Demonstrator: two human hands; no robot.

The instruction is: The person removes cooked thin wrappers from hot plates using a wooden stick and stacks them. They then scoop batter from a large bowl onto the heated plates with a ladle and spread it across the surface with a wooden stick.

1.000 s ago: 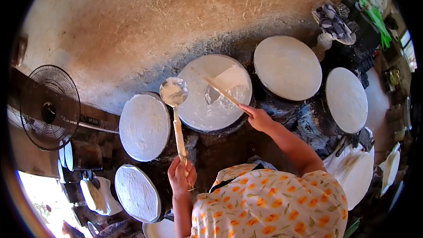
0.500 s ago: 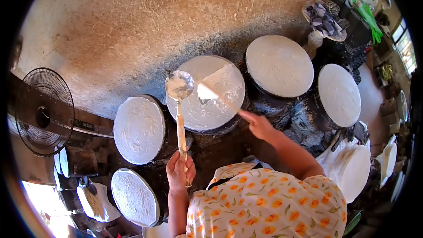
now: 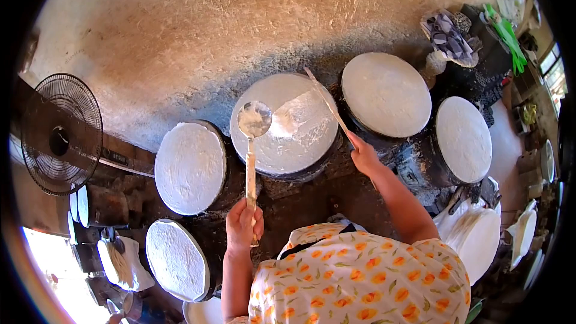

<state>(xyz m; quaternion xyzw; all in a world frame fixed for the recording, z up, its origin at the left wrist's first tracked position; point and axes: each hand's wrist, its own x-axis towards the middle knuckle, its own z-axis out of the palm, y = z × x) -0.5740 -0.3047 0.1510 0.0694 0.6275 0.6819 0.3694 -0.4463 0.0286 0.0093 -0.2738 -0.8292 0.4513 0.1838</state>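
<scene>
My left hand [image 3: 245, 225] is closed around the handle of a long ladle [image 3: 250, 171]. The ladle's metal bowl, whitish inside, is over the left part of a round griddle [image 3: 264, 155] coated in white batter. In my right hand [image 3: 364, 156] is a thin flat wooden stick [image 3: 327, 101], its far end at the griddle's upper right edge. A smoother, shinier band of batter [image 3: 300, 114] runs from the griddle's middle toward that edge. Whether the stick touches the batter, I cannot tell.
More white-covered round griddles stand at the left [image 3: 191, 168], lower left [image 3: 177, 260], upper right [image 3: 387, 95] and right [image 3: 464, 139]. A fan [image 3: 62, 134] is at far left. A rough earthen wall [image 3: 240, 24] rises behind. White round sheets [image 3: 477, 240] lie stacked at lower right.
The stick has swung from the griddle's middle to its upper right edge, my right hand moving slightly right. My left hand still holds the ladle over the griddle. The view has shifted a little.
</scene>
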